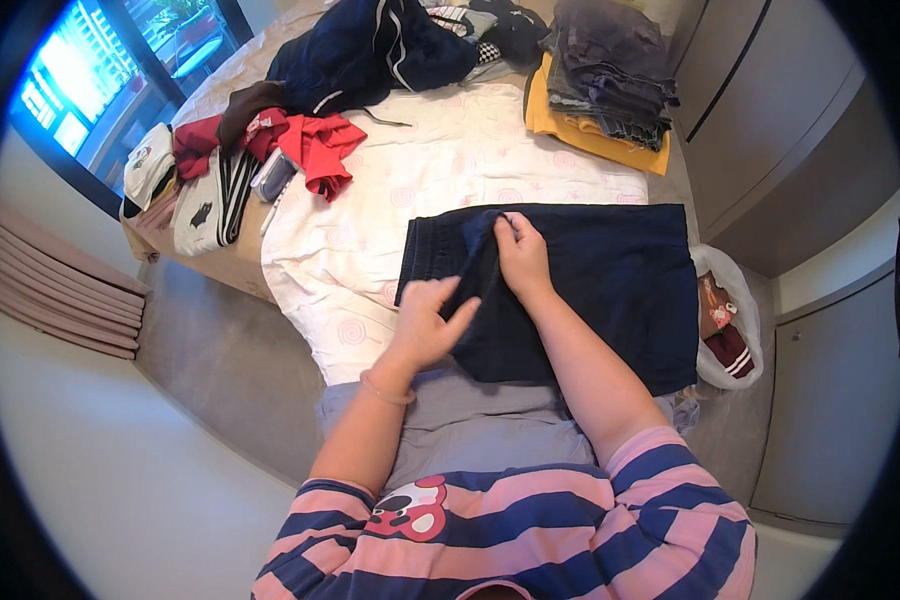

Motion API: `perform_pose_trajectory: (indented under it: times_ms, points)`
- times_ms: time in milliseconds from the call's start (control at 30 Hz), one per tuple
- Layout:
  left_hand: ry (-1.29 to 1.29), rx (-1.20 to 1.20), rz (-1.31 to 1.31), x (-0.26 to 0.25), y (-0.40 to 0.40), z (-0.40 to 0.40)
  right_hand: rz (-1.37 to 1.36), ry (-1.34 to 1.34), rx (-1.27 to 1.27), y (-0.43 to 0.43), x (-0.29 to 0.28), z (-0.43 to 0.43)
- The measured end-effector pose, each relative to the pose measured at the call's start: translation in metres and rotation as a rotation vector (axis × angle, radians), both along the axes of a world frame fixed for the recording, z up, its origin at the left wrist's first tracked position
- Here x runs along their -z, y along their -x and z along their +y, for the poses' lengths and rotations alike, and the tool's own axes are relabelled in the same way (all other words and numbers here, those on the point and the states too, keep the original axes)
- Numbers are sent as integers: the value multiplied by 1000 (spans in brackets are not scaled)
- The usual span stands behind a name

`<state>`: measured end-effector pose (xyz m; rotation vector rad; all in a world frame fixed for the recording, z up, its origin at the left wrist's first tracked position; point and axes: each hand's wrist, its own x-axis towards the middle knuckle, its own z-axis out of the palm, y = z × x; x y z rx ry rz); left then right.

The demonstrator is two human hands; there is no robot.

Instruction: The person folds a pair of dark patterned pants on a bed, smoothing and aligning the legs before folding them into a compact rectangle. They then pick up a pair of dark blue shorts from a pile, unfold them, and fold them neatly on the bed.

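Dark navy trousers (615, 277) with a ribbed elastic waistband lie folded flat at the bed's near edge, the waistband towards the left. My right hand (521, 255) pinches a raised fold of the cloth near the waistband between thumb and fingers. My left hand (433, 319), with a bangle at the wrist, is at the lower left of the trousers, thumb and index finger apart. Whether its fingertips hold any cloth is not clear. Under the trousers is a white sheet (450, 165) with pink swirl prints.
A stack of dark folded jeans (607, 67) rests on a yellow garment (600, 146) at the back right. Navy clothing (345, 60) is heaped at the back. Red garments (315, 146) and a folded white garment (202, 214) lie at left. A plastic bag of clothes (727, 322) stands at right.
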<state>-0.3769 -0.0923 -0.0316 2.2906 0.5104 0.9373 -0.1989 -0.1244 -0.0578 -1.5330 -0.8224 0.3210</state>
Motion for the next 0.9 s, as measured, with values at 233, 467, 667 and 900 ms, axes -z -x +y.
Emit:
perform_pose_trajectory:
  times_ms: [233,467,667,900]
  points:
    - [368,384,47,-5,12,-61,237,53,-106,-36,7,2]
    - [-91,364,65,1,2,-61,891,33,-360,-23,-30,-36]
    - [70,608,58,8,4,-54,597,377,-488,-13,-59,-92]
    - [307,-302,-451,25,13,-8,375,580,-543,15,-32,-141]
